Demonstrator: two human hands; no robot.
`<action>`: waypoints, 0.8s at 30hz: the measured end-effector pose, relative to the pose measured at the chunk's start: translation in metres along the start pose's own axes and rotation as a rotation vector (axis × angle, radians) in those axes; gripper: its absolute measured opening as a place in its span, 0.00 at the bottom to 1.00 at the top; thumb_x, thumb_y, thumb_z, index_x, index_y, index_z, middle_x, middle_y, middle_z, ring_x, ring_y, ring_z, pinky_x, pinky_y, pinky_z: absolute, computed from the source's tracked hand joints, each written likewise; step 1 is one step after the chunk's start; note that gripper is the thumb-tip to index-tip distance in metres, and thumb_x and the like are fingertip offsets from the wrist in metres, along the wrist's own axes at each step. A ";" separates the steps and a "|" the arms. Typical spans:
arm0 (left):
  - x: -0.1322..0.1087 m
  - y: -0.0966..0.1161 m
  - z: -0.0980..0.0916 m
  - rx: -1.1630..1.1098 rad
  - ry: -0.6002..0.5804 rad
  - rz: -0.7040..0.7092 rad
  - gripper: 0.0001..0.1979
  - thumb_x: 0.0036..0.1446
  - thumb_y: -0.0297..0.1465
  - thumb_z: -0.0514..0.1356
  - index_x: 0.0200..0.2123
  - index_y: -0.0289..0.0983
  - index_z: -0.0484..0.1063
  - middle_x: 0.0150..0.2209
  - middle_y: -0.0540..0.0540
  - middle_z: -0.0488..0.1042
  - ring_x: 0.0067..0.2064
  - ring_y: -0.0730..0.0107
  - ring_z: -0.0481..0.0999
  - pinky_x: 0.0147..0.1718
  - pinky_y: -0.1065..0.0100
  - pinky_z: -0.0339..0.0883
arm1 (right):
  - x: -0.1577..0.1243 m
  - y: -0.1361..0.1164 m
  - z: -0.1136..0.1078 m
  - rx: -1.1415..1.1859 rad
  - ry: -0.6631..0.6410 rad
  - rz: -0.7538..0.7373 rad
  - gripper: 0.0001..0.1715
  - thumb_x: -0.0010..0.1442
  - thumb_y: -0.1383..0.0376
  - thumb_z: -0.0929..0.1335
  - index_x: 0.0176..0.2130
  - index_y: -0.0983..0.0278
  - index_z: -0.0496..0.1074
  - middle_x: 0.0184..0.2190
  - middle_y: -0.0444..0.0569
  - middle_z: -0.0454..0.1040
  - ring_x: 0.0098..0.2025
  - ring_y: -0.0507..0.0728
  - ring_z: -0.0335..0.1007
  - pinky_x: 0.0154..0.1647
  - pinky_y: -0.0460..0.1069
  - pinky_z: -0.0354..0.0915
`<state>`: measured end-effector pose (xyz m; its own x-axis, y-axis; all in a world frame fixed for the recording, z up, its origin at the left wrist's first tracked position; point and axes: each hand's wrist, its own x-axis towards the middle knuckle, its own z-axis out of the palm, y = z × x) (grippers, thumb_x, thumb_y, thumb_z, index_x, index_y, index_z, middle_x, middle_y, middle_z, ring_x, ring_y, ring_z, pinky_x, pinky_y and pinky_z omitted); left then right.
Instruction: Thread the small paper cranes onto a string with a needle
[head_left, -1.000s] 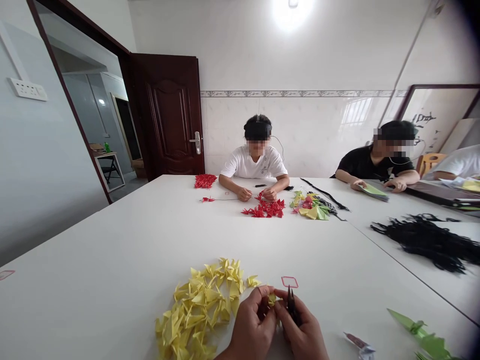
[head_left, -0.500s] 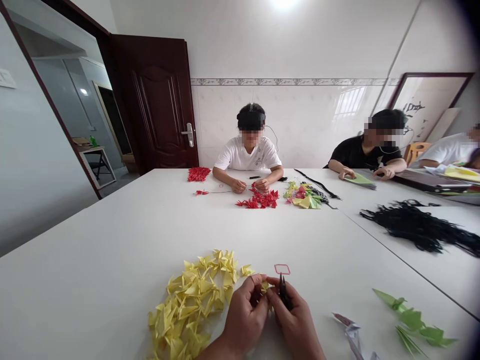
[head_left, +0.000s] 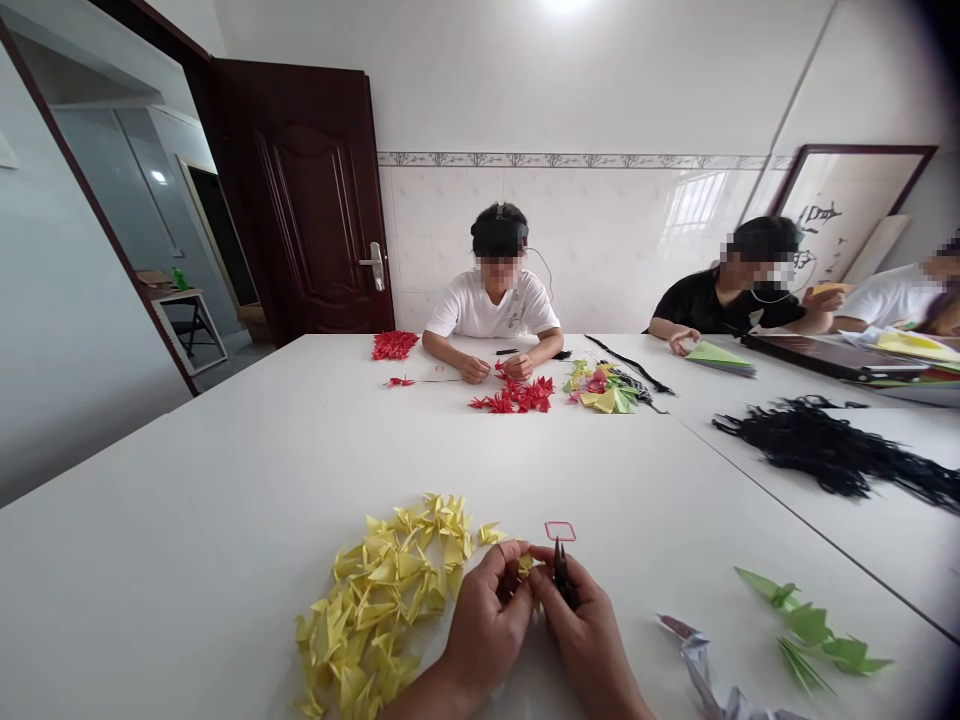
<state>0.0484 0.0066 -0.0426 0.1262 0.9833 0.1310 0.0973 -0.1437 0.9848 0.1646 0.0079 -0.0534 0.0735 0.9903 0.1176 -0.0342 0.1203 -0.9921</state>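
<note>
Both my hands meet low at the table's near edge, pinching one small yellow folded paper piece (head_left: 526, 566) between their fingertips. My left hand (head_left: 487, 625) is closed on it from the left. My right hand (head_left: 581, 625) is closed on it from the right and also grips a small black pointed tool (head_left: 560, 568) that sticks up past the fingers. Just left of my hands lies a heap of several yellow folded paper pieces (head_left: 390, 590). A small red loop (head_left: 560, 531) lies on the table just beyond my fingers.
Green paper cranes (head_left: 810, 630) and a silvery one (head_left: 694, 650) lie to my right. A black cord pile (head_left: 825, 455) sits further right. Across the white table (head_left: 225, 480) a person handles red folded pieces (head_left: 517, 395); multicoloured pieces (head_left: 604, 388) lie beside. Two more people sit at right.
The view has tilted down and to the right a little, so everything sits slightly higher and further left. My hands stay together on the yellow piece, fingers shifting only slightly.
</note>
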 end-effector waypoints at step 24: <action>0.001 -0.003 0.001 -0.082 -0.009 0.013 0.14 0.55 0.30 0.56 0.45 0.34 0.71 0.39 0.43 0.74 0.39 0.67 0.72 0.44 0.67 0.66 | 0.002 -0.005 0.004 0.063 -0.011 0.008 0.24 0.46 0.49 0.71 0.35 0.67 0.75 0.30 0.54 0.78 0.34 0.61 0.74 0.37 0.51 0.70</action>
<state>0.0490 0.0078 -0.0451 0.1358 0.9804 0.1428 0.0144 -0.1460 0.9892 0.1612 0.0093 -0.0478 0.0624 0.9919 0.1107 -0.0970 0.1165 -0.9884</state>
